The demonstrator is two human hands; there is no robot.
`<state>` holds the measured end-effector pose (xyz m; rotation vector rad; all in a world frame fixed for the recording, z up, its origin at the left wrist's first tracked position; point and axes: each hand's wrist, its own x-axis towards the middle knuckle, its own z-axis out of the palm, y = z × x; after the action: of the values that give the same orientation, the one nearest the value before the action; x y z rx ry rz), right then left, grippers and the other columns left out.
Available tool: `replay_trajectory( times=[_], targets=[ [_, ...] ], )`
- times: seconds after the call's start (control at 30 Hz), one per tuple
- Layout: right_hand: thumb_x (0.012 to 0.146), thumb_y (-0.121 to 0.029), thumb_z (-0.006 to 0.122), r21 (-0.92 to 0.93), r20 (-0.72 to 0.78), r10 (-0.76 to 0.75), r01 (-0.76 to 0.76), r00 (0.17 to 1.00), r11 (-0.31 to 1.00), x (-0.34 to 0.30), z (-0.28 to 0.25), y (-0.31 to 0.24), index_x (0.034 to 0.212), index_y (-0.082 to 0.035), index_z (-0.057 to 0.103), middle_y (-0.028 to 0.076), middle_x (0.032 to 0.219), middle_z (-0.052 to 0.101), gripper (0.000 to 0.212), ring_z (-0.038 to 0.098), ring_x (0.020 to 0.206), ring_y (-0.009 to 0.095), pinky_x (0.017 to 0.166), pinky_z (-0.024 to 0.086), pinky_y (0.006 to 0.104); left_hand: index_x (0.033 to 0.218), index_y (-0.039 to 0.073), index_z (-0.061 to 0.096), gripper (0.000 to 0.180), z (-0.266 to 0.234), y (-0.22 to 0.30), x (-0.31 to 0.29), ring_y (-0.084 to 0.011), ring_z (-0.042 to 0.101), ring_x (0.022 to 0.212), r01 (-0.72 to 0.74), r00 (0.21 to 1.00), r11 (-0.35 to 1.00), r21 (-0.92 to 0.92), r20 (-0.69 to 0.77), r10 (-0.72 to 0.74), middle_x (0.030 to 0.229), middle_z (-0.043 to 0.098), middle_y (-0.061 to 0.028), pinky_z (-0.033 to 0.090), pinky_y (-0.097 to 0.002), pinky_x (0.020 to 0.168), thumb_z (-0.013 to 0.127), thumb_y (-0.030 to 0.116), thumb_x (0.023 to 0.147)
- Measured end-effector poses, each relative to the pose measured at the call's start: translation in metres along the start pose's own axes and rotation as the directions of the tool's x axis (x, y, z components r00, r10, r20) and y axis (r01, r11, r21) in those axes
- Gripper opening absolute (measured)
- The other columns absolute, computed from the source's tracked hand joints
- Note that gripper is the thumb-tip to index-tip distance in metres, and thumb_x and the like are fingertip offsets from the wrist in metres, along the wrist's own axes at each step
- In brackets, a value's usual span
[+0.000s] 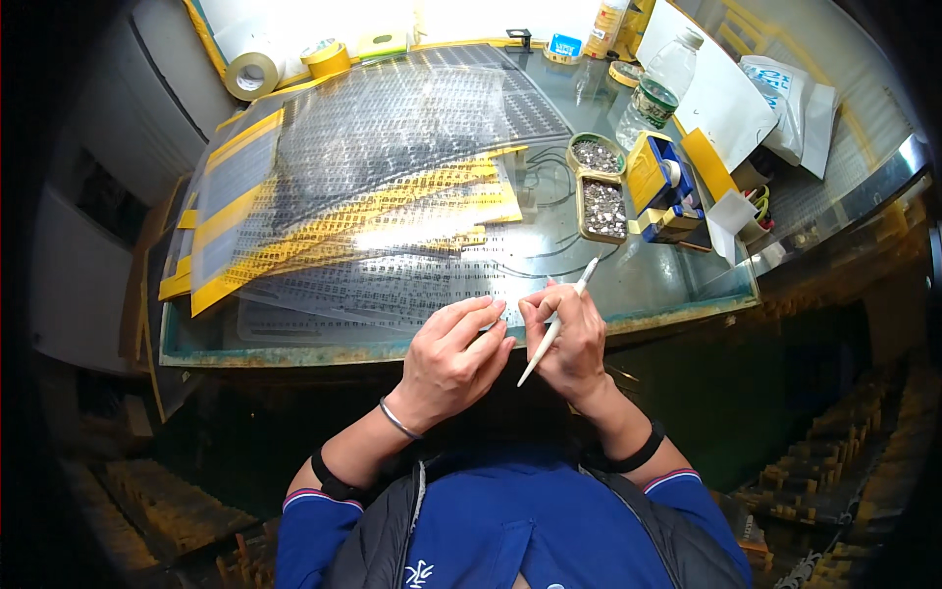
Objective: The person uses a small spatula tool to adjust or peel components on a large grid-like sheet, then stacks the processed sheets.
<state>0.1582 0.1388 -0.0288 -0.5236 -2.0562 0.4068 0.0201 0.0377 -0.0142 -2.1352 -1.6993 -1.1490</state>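
My right hand (577, 344) is closed around a slim white pen-shaped tool (542, 359). One tapered end points down toward me and the other sticks up past my knuckles. Beside it, my left hand (453, 355) has its thumb and fingertips pressed together; anything between them is too small or hidden to name. Both hands are close together over the near edge of the glass-topped table (677, 285). Just beyond them lies a stack of clear plastic sheets (392, 187) printed with rows of small dark marks, some edged with yellow tape.
Past my right hand sit a rectangular tin (583, 218) and a round tin (571, 157), both filled with small dark and pale bits. A blue and yellow tape dispenser (659, 191) and a clear bottle (655, 101) stand near them. Tape rolls (252, 77) rest at the far left.
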Motion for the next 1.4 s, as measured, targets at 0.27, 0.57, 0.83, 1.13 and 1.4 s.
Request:
replay_trajectory(
  times=[0.27, 0.57, 0.83, 1.13, 1.4],
  targets=[
    [0.073, 0.003, 0.068, 0.012, -0.05, 0.01, -0.01, 0.999, 1.0, -0.002, 0.003, 0.001, 0.081, -0.005, 0.046, 0.011, 0.074, 0.057, 0.024, 0.057, 0.075, 0.035, 0.082, 0.052, 0.043, 0.088, 0.001, 0.065, 0.014, 0.001, 0.001, 0.0, -0.0287, 0.063, 0.099, -0.01, 1.0, 1.0, -0.004, -0.017, 0.009, 0.103, 0.065, -0.013, 0.051, -0.0373, 0.083, 0.07, 0.007, 0.077],
    [0.077, 0.003, 0.066, 0.082, -0.143, 0.212, -0.201, 0.967, 0.976, -0.004, -0.001, 0.01, 0.086, -0.004, 0.046, 0.013, 0.081, 0.059, 0.023, 0.059, 0.075, 0.033, 0.066, 0.047, 0.0396, 0.088, 0.002, 0.065, 0.014, 0.0, 0.001, -0.003, -0.0286, 0.063, 0.099, 0.019, 1.0, 1.0, -0.016, -0.02, -0.019, 0.103, 0.066, -0.0115, 0.05, -0.0378, 0.083, 0.07, 0.007, 0.077],
    [0.076, 0.007, 0.066, 0.24, -0.079, 0.065, -0.044, 0.995, 0.97, -0.006, -0.003, 0.011, 0.088, -0.006, 0.046, 0.011, 0.085, 0.061, 0.026, 0.064, 0.078, 0.03, 0.066, 0.05, 0.036, 0.087, 0.003, 0.063, 0.015, -0.002, 0.0, 0.013, -0.0266, 0.063, 0.085, 0.127, 0.991, 0.991, -0.047, 0.037, -0.125, 0.091, 0.067, -0.0103, 0.049, -0.037, 0.075, 0.072, 0.007, 0.075],
    [0.073, 0.008, 0.06, 0.145, 0.067, 0.038, -0.048, 0.997, 0.988, -0.01, -0.009, 0.011, 0.098, -0.006, 0.048, 0.011, 0.092, 0.06, 0.031, 0.063, 0.083, 0.031, 0.067, 0.051, 0.0364, 0.089, 0.004, 0.064, 0.016, 0.0, 0.007, 0.022, -0.0234, 0.061, 0.072, -0.099, 0.992, 0.994, 0.047, 0.081, 0.095, 0.074, 0.062, -0.0079, 0.048, -0.0336, 0.063, 0.068, 0.0, 0.074],
    [0.075, 0.007, 0.062, 0.142, 0.033, 0.048, -0.052, 0.998, 0.988, -0.008, -0.011, 0.009, 0.094, -0.005, 0.048, 0.01, 0.087, 0.061, 0.027, 0.064, 0.079, 0.028, 0.065, 0.051, 0.0347, 0.087, 0.002, 0.063, 0.015, -0.001, 0.006, 0.03, -0.025, 0.061, 0.072, 0.065, 0.997, 0.989, -0.132, 0.052, -0.059, 0.079, 0.064, -0.0089, 0.049, -0.0344, 0.065, 0.069, -0.001, 0.074]
  ],
)
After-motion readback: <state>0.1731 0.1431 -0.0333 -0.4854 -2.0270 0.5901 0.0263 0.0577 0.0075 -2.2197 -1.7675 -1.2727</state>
